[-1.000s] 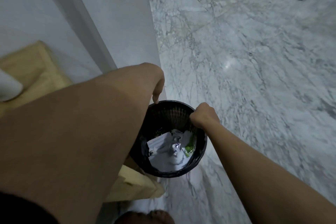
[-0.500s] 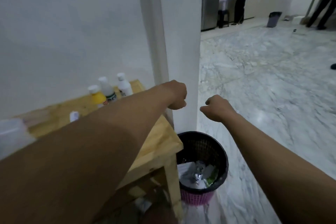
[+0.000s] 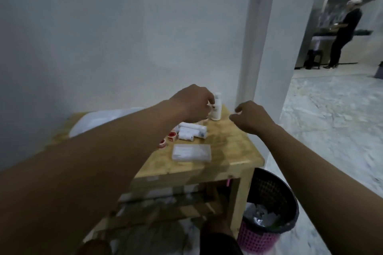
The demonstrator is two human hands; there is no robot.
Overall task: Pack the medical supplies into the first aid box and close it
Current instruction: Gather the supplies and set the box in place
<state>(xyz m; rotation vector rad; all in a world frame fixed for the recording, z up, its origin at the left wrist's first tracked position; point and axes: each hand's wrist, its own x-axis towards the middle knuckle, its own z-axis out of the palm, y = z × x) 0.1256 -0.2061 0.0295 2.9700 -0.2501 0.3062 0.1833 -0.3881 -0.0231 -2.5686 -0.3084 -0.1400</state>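
Left hand (image 3: 192, 103) fingers curled, touching the white bottle (image 3: 216, 109) just beside them; right hand (image 3: 251, 117) loosely curled, empty, near the bottle above the table (image 3: 238, 151).

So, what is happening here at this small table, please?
A person reaches over a wooden table with both hands. The left hand is at a white bottle near the wall; whether it grips it is unclear. The right hand hovers loosely curled, empty. Bandage rolls, red tape rolls and a clear flat case lie unpacked.

Wooden table (image 3: 232, 151) against a white wall (image 3: 124, 37) (dim light), marble floor (image 3: 331, 120).
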